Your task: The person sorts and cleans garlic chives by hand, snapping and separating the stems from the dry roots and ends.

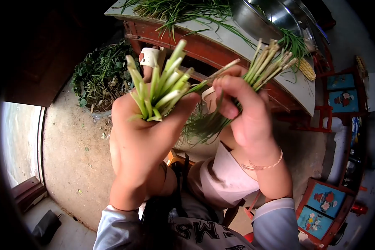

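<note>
My left hand (143, 125) is closed around a bundle of pale green cut stalks (164, 89), whose ends point up above the thumb. To its right, my right hand (246, 110) is wrapped round a bunch of thin green stems (268, 64). The stem ends stick out at the upper right, and dark green leaves (206, 125) hang below toward the left. One longer stem (216, 75) spans the space between the two hands. More long green stalks (179, 10) lie on the white-topped table beyond.
A metal basin (258, 21) and a corn cob (307, 70) rest on the red-sided table (293, 85). A heap of leafy trimmings (104, 75) stands on the floor at the left. Red cabinets with blue painted panels (327, 198) are at the right.
</note>
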Demonstrator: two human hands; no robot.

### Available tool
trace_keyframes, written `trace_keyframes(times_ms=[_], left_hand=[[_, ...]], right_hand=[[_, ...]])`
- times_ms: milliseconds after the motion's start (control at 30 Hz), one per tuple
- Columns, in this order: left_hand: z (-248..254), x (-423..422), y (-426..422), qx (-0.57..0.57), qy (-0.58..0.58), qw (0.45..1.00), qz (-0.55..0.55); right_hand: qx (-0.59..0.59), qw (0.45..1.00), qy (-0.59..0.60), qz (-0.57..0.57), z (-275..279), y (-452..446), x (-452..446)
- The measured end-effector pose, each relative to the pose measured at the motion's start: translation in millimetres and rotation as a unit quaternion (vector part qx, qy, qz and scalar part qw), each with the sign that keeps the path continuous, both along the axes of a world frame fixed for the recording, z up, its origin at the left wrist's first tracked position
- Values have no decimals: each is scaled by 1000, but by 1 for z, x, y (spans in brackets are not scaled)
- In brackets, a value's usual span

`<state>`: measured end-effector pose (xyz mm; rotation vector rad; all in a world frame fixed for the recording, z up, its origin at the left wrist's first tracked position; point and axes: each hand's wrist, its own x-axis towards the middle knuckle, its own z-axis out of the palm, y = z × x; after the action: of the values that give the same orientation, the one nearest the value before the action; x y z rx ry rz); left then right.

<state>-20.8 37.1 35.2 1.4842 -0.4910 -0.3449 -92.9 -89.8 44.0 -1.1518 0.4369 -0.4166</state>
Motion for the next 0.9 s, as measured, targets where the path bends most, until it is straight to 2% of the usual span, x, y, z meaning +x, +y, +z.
trace_keyframes(times_ms=[167,267,333,433,633,700,733,833,900], left_hand=[[0,5,3,25,-4,1000,-9],[1,6,5,47,32,998,-21],[2,6,5,-2,93,996,12],[-2,15,12,-36,87,996,-9],[3,29,28,-43,115,992,20],[4,32,31,-14,153,988,1],[4,34,33,-8,157,987,-33],[6,29,28,-5,183,981,-66],[6,25,25,-6,190,981,-50]], right_hand=[[-23,999,-11,-46,-2,-9,4],[-15,997,-11,-79,-2,-15,5],[-18,994,0,-112,-2,-19,9],[-25,994,8,-107,-8,-26,9],[-23,991,46,-121,-16,-24,17],[-80,992,100,-14,-18,-18,19],[-79,992,96,-2,-14,-11,21],[-92,995,21,39,-10,5,23],[-90,994,-19,67,-1,15,22]])
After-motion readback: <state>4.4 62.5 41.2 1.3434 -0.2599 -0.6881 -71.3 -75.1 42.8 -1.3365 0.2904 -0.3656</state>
